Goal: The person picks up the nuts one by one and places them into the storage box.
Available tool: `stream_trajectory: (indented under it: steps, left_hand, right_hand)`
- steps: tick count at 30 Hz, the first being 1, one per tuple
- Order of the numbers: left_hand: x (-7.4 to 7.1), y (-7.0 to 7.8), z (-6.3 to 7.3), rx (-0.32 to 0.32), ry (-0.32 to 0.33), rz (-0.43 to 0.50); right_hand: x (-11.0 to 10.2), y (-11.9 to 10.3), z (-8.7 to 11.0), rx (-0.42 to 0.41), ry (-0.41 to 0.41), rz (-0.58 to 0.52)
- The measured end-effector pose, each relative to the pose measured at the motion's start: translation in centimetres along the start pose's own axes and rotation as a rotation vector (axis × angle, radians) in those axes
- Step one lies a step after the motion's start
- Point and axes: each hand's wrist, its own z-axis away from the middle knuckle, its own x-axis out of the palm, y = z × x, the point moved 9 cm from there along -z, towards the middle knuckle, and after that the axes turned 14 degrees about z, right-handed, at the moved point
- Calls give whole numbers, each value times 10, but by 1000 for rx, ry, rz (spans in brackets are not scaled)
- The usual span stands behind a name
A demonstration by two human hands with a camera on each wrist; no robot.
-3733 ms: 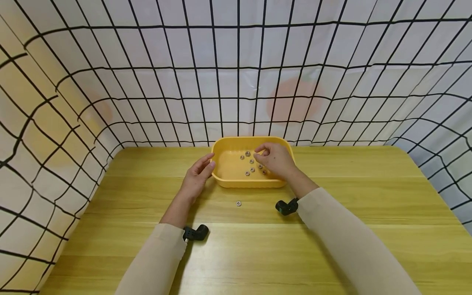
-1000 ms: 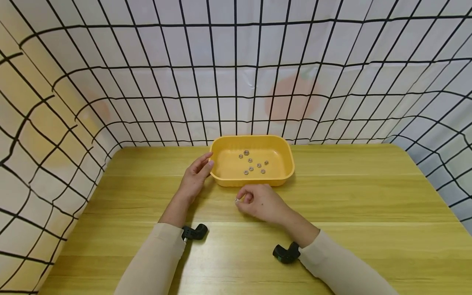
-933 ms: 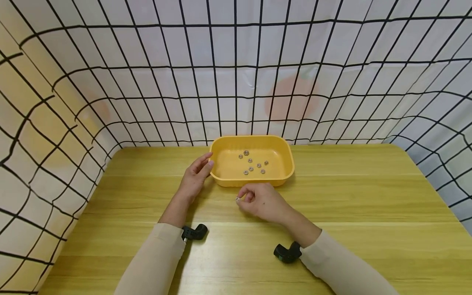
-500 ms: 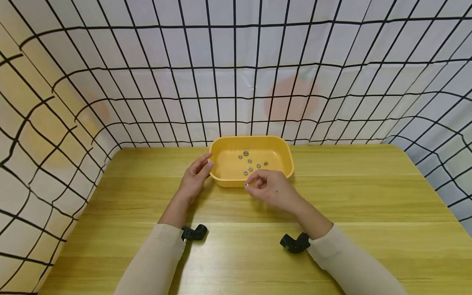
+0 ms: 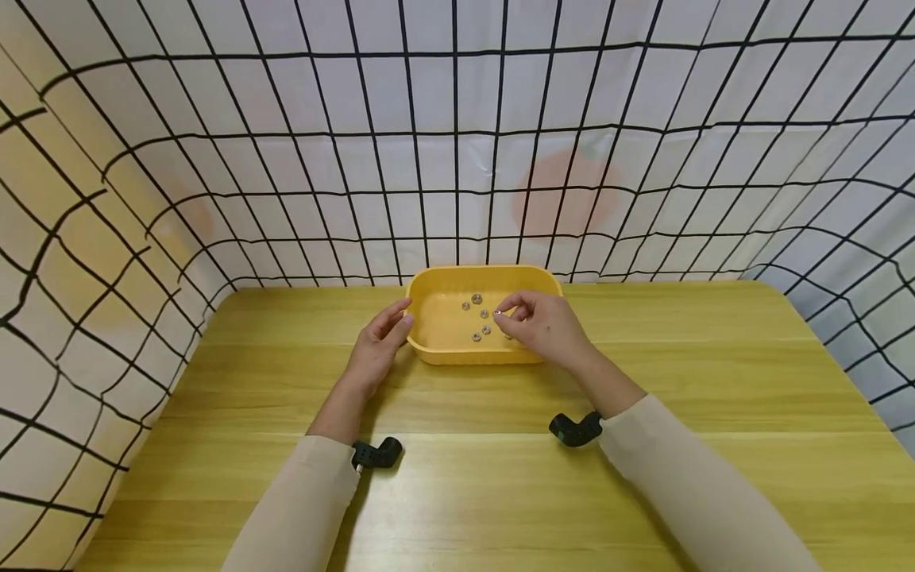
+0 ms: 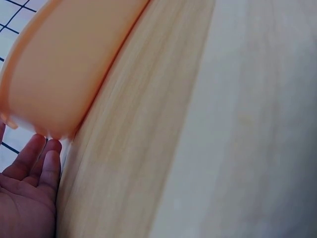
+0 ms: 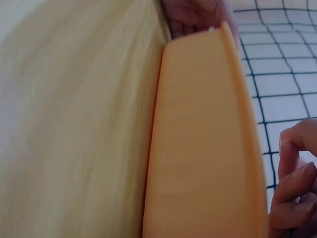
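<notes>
A yellow plastic tray stands on the table, with several small metal nuts scattered on its floor. Over its right half, my right hand pinches a nut between thumb and forefinger, hiding part of the floor beneath. The fingers of this right hand are curled beyond the rim in the right wrist view, where the nut is hidden. My left hand rests at the tray's left end. In the left wrist view, fairly straight fingers touch the outer end wall.
A black wire grid rises behind the tray and along both sides, with a pale printed sheet beyond it. The wood-grain table spreads in front. A black wrist camera sits at the left cuff, another black camera at the right.
The nut that lay on the table in front of the tray was picked up by my right hand, then carried up and rightward over the tray. The left hand has stayed in place.
</notes>
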Motion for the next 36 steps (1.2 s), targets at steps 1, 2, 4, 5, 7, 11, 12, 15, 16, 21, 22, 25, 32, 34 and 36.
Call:
stream_trajectory:
  steps: [1,2,4,5,7,11,12,15,16,21,22,25,32,34,36]
  left_hand:
    - [0,0,0,0,-1,3]
    - [0,-1,0,-1,0,7]
    - [0,-1,0,-2,1,8]
    - [0,-1,1,-3,2,8]
    - [-1,-1,1,-5,4,3]
    - [-2,-1,1,-8,3,-9]
    - [-2,-1,1,-8,4,-11]
    - [-3,-1,1,-8,11,-5]
    - [-4,-1,1,-8,14,-3]
    - [-4,0,0,-6,12,-4]
    - [-3,0,0,-6,12,-6]
    - [-2,0,1,-7,11,3]
    - [0,-1,0,-16,1,23]
    - [0,-1,0,-16,4,26]
    - [0,0,0,-14,6,22]
  right_hand:
    - [-1,2,-3,7,3,8]
    - [-1,3,-6,17,6,12]
    - [-2,5,-12,30,11,15]
    - [-3,6,-15,34,14,20]
    - [-3,8,-20,49,19,32]
    - [-3,11,-29,77,17,42]
    - [-2,12,-30,80,15,41]
    - [0,13,-36,87,11,32]
    - [1,14,-38,95,9,33]
    - [7,18,-46,130,20,55]
    - [8,19,-48,132,23,58]
    - [11,21,-51,135,25,67]
    - [16,26,-56,166,3,73]
    - [17,27,-57,170,3,74]
    - [17,27,-57,172,7,82]
